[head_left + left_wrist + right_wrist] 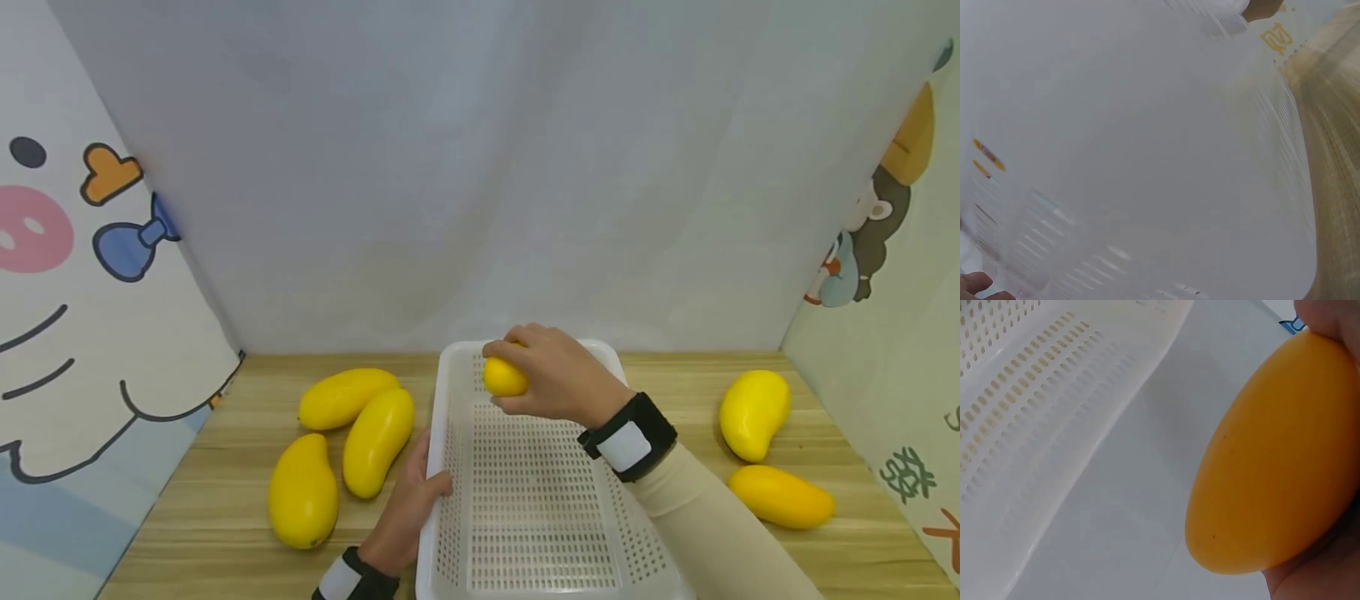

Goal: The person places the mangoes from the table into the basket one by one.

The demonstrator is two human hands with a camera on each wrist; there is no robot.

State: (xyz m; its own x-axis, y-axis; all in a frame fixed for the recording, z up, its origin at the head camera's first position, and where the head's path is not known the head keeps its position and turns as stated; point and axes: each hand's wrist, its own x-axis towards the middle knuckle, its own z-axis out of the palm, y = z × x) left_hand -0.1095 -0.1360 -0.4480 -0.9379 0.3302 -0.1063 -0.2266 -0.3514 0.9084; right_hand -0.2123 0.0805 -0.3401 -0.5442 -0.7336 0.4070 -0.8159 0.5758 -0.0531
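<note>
Right hand [551, 375] curled round yellow mango [504, 377], lifted clear; white perforated basket [540, 500] below grip, left hand [408, 500] pinching its left side. Carrying step, seemingly; next move calls for lowering, then loosening fingers.

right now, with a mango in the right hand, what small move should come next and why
Probably lower the mango into the basket: the right hand grips it against the basket's far end in the head view, the left hand holds the basket's left side, and no fruit shows inside.
</note>
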